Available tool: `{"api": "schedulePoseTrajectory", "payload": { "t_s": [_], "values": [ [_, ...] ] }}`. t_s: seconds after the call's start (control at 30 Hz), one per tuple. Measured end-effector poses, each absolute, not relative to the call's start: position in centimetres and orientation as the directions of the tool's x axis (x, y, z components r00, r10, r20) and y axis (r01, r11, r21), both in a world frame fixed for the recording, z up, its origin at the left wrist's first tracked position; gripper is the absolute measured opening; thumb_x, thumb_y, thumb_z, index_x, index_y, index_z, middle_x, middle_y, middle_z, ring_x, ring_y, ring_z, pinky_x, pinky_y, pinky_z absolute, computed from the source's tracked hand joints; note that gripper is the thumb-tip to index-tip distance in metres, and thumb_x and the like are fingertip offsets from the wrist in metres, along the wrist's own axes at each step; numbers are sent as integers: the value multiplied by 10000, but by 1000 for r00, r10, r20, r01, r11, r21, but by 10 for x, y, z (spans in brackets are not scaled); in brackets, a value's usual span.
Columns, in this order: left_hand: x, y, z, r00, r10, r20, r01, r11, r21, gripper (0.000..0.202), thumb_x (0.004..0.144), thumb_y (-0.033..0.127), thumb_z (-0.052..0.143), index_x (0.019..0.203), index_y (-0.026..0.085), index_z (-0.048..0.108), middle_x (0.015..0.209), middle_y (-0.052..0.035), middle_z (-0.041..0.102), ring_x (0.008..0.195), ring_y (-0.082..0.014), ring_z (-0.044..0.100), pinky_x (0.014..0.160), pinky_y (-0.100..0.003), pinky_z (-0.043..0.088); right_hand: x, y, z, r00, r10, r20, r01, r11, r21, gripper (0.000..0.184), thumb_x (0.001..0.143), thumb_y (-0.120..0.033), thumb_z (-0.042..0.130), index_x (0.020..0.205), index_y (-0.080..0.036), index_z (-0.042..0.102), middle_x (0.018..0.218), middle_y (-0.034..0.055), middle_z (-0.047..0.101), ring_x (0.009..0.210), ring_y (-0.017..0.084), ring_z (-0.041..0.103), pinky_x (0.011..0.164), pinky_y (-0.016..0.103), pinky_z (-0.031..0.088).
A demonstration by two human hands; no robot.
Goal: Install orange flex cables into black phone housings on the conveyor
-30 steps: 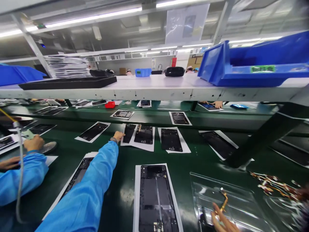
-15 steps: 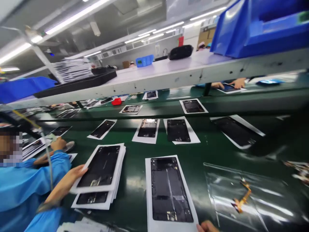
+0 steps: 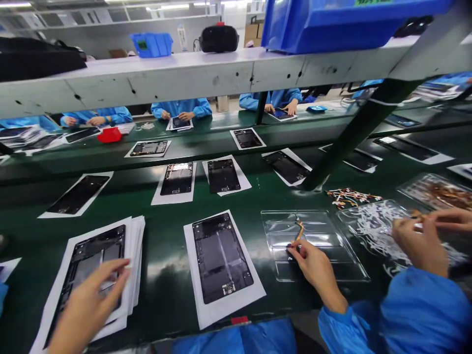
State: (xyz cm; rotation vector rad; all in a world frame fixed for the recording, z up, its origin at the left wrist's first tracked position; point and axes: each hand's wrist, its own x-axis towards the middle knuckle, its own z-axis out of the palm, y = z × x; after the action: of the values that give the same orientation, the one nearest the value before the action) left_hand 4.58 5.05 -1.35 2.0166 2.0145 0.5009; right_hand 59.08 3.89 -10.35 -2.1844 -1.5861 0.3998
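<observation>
Head view: right hand (image 3: 313, 263) pinches the flex cable (image 3: 300, 228) by its end; it is likely light, floppy and easily creased. Left hand (image 3: 88, 305) lies open on the panel stack (image 3: 98, 246).

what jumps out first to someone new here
An open tablet shell on white paper lies centre on the green belt. The left hand rests on a stack of shells at lower left; the right hand pinches an orange flex cable over a clear tray.
</observation>
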Motion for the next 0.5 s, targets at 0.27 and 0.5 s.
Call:
{"api": "schedulePoseTrajectory", "payload": {
  "t_s": [0.27, 0.5],
  "values": [
    [241, 176, -56, 317, 948, -5, 907, -302, 294, 236, 924, 265, 556, 1113, 142, 622, 1141, -130, 625, 1118, -271, 551, 978, -380, 434, 600, 33, -90, 209, 912, 353, 959, -122, -254, 447, 938, -461, 347, 932, -165, 682, 914, 99, 676, 674, 193, 612, 583, 294, 408],
    [258, 224, -75, 398, 904, -157, 868, -316, 384, 104, 865, 225, 664, 770, 183, 648, 875, -57, 672, 896, -211, 639, 808, -278, 456, 593, 1, -8, 349, 875, 336, 802, -93, -590, 393, 816, -568, 581, 924, -202, 679, 499, -54, 428, 431, 123, 423, 465, 261, 375]
  ]
}}
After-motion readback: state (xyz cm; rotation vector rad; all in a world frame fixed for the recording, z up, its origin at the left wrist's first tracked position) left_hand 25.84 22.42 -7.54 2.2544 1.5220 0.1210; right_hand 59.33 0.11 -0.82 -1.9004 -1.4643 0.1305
